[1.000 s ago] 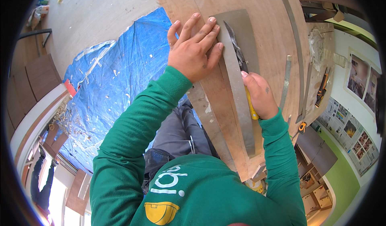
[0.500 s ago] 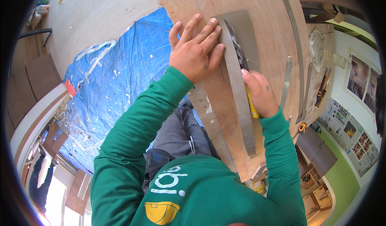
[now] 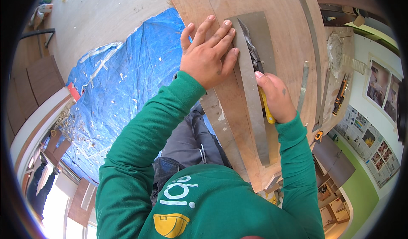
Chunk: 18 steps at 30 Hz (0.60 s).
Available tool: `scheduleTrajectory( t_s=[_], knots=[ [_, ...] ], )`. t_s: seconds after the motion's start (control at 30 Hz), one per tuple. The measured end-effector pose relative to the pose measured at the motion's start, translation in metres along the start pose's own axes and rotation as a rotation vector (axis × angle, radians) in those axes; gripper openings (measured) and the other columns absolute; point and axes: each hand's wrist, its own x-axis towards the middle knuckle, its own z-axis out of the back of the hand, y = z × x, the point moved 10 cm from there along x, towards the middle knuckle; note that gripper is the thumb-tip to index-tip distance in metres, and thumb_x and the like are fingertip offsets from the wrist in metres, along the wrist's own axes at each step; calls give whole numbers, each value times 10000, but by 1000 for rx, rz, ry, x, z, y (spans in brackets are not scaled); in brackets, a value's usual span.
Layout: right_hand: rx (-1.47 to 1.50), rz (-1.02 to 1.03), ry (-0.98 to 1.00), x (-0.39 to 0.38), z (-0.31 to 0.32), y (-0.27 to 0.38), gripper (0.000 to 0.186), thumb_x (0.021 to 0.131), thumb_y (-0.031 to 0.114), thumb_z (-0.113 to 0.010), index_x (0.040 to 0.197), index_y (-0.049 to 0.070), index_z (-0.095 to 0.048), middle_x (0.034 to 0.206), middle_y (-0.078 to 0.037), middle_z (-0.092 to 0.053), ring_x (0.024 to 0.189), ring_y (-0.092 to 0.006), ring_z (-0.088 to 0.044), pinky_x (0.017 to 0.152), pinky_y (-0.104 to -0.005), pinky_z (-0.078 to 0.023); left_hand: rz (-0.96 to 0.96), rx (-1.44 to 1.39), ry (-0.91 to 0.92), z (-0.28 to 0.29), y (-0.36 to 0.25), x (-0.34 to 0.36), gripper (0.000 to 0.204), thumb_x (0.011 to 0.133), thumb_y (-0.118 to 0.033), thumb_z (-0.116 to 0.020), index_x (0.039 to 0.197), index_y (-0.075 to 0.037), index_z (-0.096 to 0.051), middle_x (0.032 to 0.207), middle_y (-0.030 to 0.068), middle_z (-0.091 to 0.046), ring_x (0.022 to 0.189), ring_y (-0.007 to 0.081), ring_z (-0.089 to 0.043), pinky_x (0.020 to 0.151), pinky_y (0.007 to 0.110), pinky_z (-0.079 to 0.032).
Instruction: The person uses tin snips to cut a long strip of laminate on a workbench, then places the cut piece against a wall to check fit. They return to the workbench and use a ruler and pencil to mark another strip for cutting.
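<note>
Gripping one knife (image 3: 257, 69), two hands (image 3: 208, 58)

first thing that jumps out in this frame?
Centre frame, the left hand lies flat, fingers spread, pressing a long grey metal strip onto a wooden board. Just right of it, the right hand grips a yellow-handled cutting tool with its tip against the strip. Below and left of the board, a bright blue tarp covers the floor.
</note>
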Motion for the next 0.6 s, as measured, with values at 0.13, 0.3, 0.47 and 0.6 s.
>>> scheduleTrajectory(
  t_s=[0.13,0.3,0.47,0.6],
  knots=[
    [37,-54,16,-2,-2,-2,490,1048,404,-609,825,-33,-599,686,-40,-549,688,-135,-506,635,-341,-443,1,0,-3,0,0,-1,443,965,-334,-684,1357,-130,-708,1498,7,-628,1490,283,-430,1243,531,-161],
    [63,-89,29,-3,-3,-1,485,1046,403,-619,836,-35,-609,686,-33,-546,680,-123,-501,624,-330,-442,2,4,-15,-2,1,0,430,976,-377,-644,1324,-138,-727,1466,-9,-647,1480,254,-442,1260,536,-119],
    [8,-23,8,1,-1,2,493,1050,406,-611,836,-38,-610,703,-34,-554,683,-125,-502,628,-328,-444,4,3,-5,-1,1,0,433,977,-375,-641,1331,-138,-723,1471,-9,-644,1485,255,-435,1263,532,-115],
    [34,-39,6,3,-2,0,497,1055,409,-603,833,-35,-613,712,-32,-555,685,-119,-502,627,-321,-441,5,-1,3,-3,1,-1,438,980,-376,-637,1339,-139,-718,1478,-6,-639,1490,256,-429,1264,531,-113]
  ],
)
